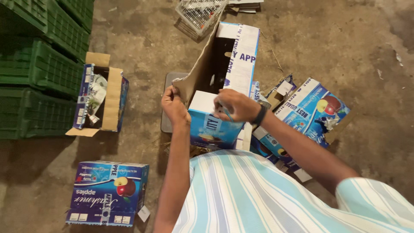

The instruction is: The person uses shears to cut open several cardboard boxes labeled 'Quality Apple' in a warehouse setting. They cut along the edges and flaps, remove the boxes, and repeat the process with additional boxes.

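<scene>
Head | blue apple carton (215,125), flaps open | left hand (173,105) grip pinching flap | right hand (236,105) grip pinching strap

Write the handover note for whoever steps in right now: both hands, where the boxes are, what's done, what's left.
Left hand: gripping the brown flap of the open box.
Right hand: on the box's front edge, fingers curled.
Open box stands on the floor, flaps up.
Closed box lies at the left; a second open box sits by the green crates; flattened cartons lie at the right.
Done: one box closed.
Left: the held box is open.
</scene>
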